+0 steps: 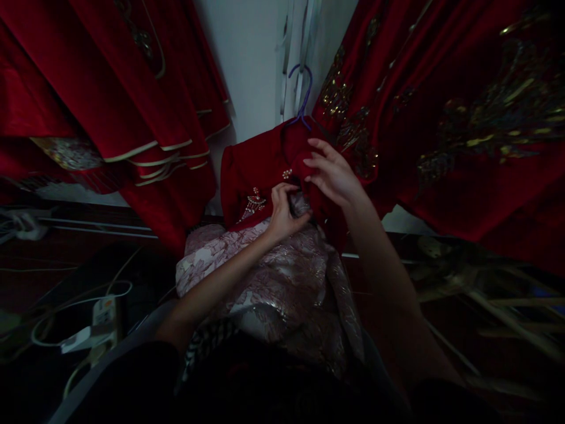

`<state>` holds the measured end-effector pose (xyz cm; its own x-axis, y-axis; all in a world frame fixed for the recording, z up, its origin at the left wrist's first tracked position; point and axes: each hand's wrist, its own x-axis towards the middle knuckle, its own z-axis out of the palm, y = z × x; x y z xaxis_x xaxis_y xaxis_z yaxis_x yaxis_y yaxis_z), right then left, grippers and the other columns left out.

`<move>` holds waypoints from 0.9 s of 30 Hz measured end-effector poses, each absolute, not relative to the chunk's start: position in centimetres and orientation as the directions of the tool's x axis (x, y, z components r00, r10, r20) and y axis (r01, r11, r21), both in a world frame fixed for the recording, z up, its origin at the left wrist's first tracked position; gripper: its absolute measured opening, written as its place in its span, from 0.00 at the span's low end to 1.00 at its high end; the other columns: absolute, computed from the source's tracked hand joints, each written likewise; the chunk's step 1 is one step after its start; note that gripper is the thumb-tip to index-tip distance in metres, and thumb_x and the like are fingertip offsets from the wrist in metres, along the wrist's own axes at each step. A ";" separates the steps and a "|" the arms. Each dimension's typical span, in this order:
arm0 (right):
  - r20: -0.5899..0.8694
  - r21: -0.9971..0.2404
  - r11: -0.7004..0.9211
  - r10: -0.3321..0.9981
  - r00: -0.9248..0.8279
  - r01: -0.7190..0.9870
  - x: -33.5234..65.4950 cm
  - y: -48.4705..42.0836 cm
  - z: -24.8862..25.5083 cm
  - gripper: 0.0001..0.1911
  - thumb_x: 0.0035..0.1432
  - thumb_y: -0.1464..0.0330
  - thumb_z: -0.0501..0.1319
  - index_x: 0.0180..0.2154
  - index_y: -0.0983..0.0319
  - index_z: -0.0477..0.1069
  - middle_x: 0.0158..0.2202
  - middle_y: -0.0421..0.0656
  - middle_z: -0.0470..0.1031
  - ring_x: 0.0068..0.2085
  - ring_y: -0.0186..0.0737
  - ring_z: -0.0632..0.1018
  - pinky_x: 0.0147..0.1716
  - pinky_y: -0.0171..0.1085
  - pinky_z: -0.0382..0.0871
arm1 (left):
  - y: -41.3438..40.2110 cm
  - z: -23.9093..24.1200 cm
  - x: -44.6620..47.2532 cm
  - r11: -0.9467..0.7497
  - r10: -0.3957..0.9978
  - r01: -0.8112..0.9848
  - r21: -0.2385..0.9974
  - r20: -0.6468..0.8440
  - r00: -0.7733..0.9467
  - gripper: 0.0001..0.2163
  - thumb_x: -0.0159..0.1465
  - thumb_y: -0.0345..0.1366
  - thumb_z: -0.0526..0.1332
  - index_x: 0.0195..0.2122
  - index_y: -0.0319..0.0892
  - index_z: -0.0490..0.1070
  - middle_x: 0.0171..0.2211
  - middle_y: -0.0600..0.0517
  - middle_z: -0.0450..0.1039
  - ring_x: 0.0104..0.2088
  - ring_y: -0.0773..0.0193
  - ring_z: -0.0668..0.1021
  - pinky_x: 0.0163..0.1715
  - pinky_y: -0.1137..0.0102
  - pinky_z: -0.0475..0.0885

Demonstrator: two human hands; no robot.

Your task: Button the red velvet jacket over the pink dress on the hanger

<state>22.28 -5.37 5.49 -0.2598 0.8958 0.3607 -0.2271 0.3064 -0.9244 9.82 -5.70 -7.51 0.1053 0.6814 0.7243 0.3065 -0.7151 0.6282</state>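
A red velvet garment [256,171] with beaded trim hangs on a purple hanger [302,88] in front of me. My left hand [282,209] is closed, pinching the garment's front edge near the neckline. My right hand [333,174] grips the red collar just beside it, fingers curled on the cloth. Below my hands lies a pale pink and silver brocade fabric [282,277], spread over a rounded surface. Both forearms reach up from the bottom of the view.
More red garments with cream piping [145,118] hang at the left. Red cloth with gold embroidery [463,118] hangs at the right. A white power strip with cables [103,321] lies on the dark floor at lower left. A white wall [251,53] stands behind.
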 end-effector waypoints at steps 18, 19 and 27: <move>0.420 -0.901 0.432 0.851 -0.314 -0.034 22.8 -6.0 4.6 0.20 0.52 0.65 0.65 0.47 0.56 0.64 0.35 0.37 0.69 0.32 0.31 0.71 0.26 0.29 0.69 | -8.6 -7.1 12.8 -0.638 0.747 0.050 0.768 0.603 0.279 0.19 0.61 0.51 0.61 0.43 0.40 0.69 0.40 0.47 0.76 0.41 0.60 0.77 0.45 0.64 0.71; 0.413 -0.904 0.426 0.859 -0.302 -0.024 23.0 -6.0 4.6 0.20 0.52 0.65 0.65 0.46 0.55 0.64 0.35 0.37 0.69 0.32 0.31 0.71 0.27 0.30 0.70 | -8.8 -6.7 12.7 -0.613 0.769 -0.022 0.789 0.603 0.210 0.19 0.62 0.52 0.60 0.43 0.41 0.67 0.39 0.48 0.75 0.40 0.62 0.76 0.44 0.66 0.71; 0.300 -0.947 0.320 0.904 -0.305 0.019 23.5 -6.9 5.0 0.16 0.52 0.66 0.65 0.44 0.55 0.66 0.32 0.37 0.69 0.28 0.32 0.71 0.23 0.31 0.67 | -9.7 -6.5 11.8 -0.578 0.816 -0.071 0.813 0.574 -0.068 0.11 0.67 0.46 0.53 0.35 0.45 0.58 0.29 0.55 0.63 0.31 0.67 0.69 0.34 0.72 0.67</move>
